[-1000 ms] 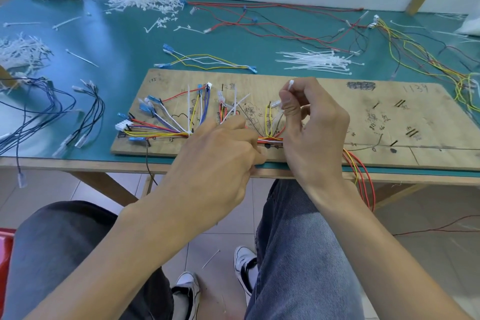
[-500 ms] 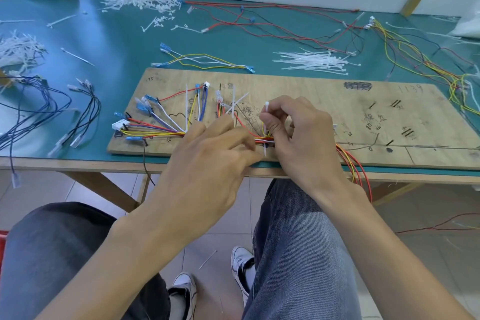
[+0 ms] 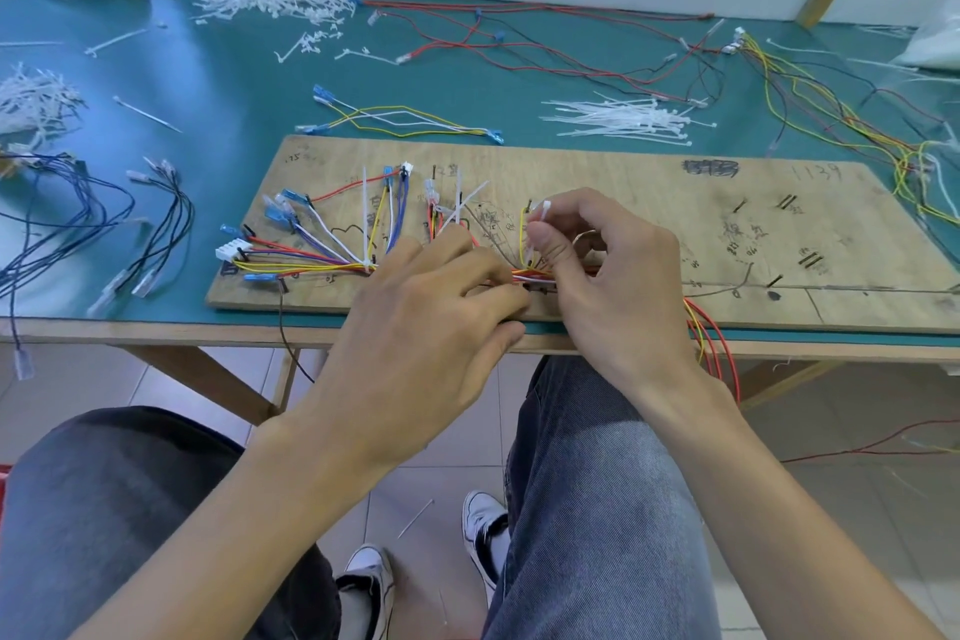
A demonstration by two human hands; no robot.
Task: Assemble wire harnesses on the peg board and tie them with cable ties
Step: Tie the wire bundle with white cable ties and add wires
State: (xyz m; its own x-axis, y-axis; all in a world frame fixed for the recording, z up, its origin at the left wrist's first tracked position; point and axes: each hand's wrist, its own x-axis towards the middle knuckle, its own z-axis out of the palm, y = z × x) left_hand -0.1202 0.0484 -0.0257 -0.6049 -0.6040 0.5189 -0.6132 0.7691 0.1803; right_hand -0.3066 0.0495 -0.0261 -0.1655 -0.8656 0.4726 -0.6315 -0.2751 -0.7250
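A: Pinching cable tie (image 3: pixel 540 216) upright: right hand (image 3: pixel 613 286), thumb and forefinger, just above wire bundle (image 3: pixel 532 274) at peg board (image 3: pixel 649 203) near edge.
B: And left hand (image 3: pixel 431 317)?
A: Fingers curled onto wire bundle, probably gripping; contact hidden. Behind the board, spare ties (image 3: pixel 618 120) on table (image 3: pixel 234 83).

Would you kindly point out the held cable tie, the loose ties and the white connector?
held cable tie (image 3: pixel 542 211), head view, top end above the grip
loose ties (image 3: pixel 618 120), head view, middle of the pile
white connector (image 3: pixel 230 252), head view, its body
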